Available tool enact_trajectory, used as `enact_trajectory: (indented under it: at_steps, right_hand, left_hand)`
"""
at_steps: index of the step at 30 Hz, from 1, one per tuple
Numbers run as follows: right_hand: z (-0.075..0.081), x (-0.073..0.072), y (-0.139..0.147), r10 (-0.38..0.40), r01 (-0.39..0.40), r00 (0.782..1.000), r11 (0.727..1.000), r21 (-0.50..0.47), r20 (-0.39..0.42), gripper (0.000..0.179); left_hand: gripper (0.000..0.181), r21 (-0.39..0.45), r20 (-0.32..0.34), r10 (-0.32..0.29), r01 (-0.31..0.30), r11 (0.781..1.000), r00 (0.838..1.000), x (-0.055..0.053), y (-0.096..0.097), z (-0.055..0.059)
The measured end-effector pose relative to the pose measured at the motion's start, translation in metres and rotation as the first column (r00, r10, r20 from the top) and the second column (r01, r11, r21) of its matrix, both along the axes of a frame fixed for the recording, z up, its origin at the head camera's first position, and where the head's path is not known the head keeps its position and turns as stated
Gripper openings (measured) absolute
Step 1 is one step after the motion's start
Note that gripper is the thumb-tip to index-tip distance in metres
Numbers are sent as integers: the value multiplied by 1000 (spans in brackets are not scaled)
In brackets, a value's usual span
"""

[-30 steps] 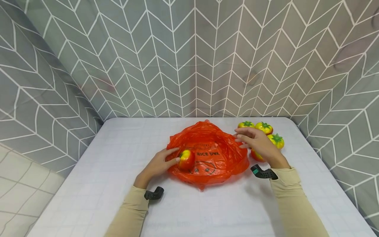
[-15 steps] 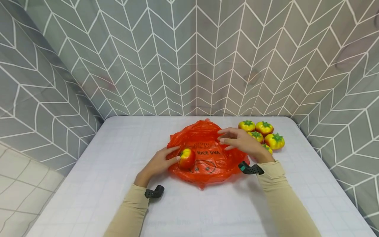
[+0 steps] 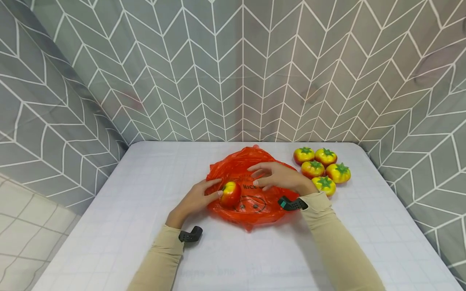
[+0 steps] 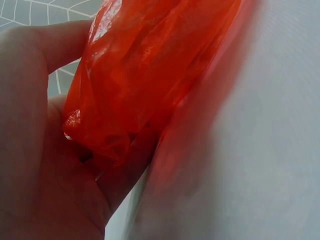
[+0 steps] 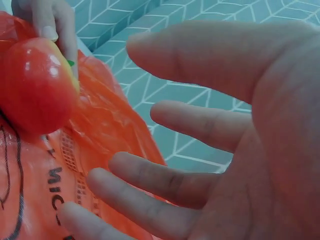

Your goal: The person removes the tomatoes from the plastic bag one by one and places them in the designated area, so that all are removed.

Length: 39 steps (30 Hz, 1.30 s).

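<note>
A red plastic bag [image 3: 269, 202] with printed words and a smiling face lies spread on the table, its mouth gaping. At its left rim my left hand [image 3: 193, 199] holds the bag; in the left wrist view the crumpled plastic [image 4: 135, 75] sits between thumb and fingers. A red-and-yellow tomato-like fruit [image 3: 231, 195] rests on the bag, right by the left thumb and fingertips. Over the bag's right part hovers my right hand [image 3: 280, 178], fingers spread and loosely bent. Nothing is in its grasp in the right wrist view, where the fruit [image 5: 37, 85] shows beyond the fingertips.
Several similar fruits with green star-shaped tops, such as one yellow-red fruit [image 3: 338, 173], stand grouped at the back right of the white table [image 3: 153, 169]. A grey patterned curtain [image 3: 233, 72] rises behind the table's far edge.
My right hand has moved left from beside the grouped fruits to over the bag, uncovering those fruits. The left hand, the bag and the fruit on it have stayed nearly still.
</note>
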State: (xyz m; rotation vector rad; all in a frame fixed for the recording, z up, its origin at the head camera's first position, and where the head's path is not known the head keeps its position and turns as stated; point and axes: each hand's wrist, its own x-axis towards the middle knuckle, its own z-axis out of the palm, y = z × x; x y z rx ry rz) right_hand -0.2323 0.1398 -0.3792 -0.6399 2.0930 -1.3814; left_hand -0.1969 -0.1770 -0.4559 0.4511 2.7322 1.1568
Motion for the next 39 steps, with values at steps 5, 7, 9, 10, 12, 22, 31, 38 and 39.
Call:
enact_trajectory:
  at_steps: [5,7,9,10,12,22,31,38,39]
  right_hand:
    - [-1,-3,-11,70,-70,998,996,51,-1,58]
    - [-1,-5,-15,99,-98,995,993,58,1,58]
    - [-2,-8,-19,118,-118,993,991,63,5,58]
    - [-3,-9,-22,130,-130,992,990,62,8,59]
    - [-4,-11,-27,147,-148,989,986,72,17,62]
    - [-14,-12,-47,141,-141,990,984,113,7,55]
    - [-17,-13,-58,161,-151,984,982,116,-80,59]
    - [-17,-16,-65,250,-219,949,961,166,-192,60]
    - [-17,-16,-66,255,-224,946,960,167,-200,60]
  left_hand:
    - [63,-10,6,9,-9,1000,1000,0,2,1]
    - [63,-9,6,12,-12,1000,1000,0,2,1]
    - [63,-7,5,15,-15,1000,1000,-1,3,1]
    - [63,-4,4,18,-18,1000,1000,-1,3,1]
    - [63,0,4,22,-22,1000,1000,-1,4,1]
    - [68,-10,10,65,-65,998,998,-1,9,-1]
    - [68,-36,-16,44,-45,998,999,-2,10,1]
    - [62,-33,-50,19,-20,999,999,0,9,4]
    - [61,-32,-55,17,-19,999,998,0,9,4]
